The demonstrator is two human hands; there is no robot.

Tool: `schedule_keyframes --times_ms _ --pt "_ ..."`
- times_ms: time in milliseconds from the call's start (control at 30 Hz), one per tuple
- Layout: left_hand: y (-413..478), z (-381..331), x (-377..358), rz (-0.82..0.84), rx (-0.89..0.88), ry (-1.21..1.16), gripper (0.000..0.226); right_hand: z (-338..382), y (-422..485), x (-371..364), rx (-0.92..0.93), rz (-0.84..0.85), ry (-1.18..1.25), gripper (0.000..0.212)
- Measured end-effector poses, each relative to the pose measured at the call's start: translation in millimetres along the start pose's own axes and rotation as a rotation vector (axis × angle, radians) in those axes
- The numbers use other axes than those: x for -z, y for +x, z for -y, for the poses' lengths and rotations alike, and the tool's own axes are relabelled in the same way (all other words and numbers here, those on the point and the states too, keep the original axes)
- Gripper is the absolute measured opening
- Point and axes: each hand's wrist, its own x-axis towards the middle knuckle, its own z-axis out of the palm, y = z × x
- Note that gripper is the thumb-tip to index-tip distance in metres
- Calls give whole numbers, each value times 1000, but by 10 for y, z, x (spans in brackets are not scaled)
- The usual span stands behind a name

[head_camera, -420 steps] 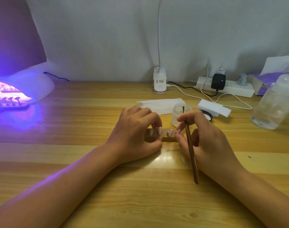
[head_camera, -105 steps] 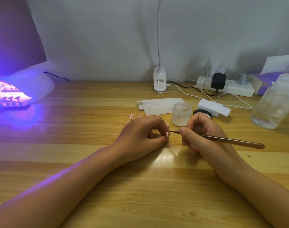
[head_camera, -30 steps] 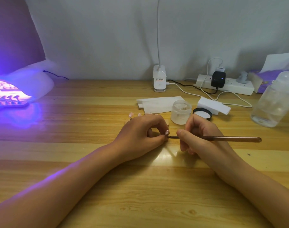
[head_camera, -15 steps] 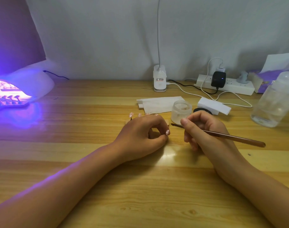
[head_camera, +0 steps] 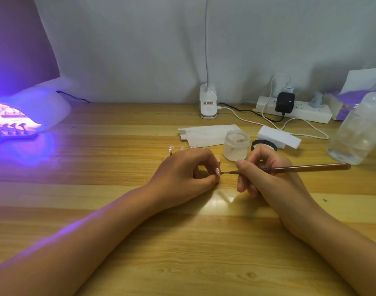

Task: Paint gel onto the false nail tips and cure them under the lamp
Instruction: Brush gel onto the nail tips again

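Curled fingers [head_camera: 207, 160] of the left hand [head_camera: 182, 169] pinch one false nail tip [head_camera: 218, 171] just above the table, while the right hand [head_camera: 268, 176] grips a brown gel brush [head_camera: 300, 168] between thumb and fingers, its bristles touching that tip

Just behind the hands stand a frosted jar [head_camera: 236, 144] and its black lid [head_camera: 264, 145], leaving little room there; a wide stretch of wooden tabletop [head_camera: 118, 210] lies between the left hand and the glowing UV lamp [head_camera: 33, 112]

More nail tips [head_camera: 171, 148] peek over the left knuckles, their holder mostly hidden. The lamp is cut off at the left edge, a clear bottle [head_camera: 358, 133] at the right. A pale wall [head_camera: 140, 50] backs the table
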Motion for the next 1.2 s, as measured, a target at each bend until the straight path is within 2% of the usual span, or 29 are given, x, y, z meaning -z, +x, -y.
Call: schedule_keyframes --times_ms 567,833,1200 --pt "0 7 -9 -12 -14 2 20 -13 7 -1 3 76 -63 24" --pt "-1 7 -11 -17 -25 13 22 -17 13 1 -9 97 -102 17" --pt "-3 -16 -7 -20 -11 15 18 -16 5 7 35 33 -62 18"
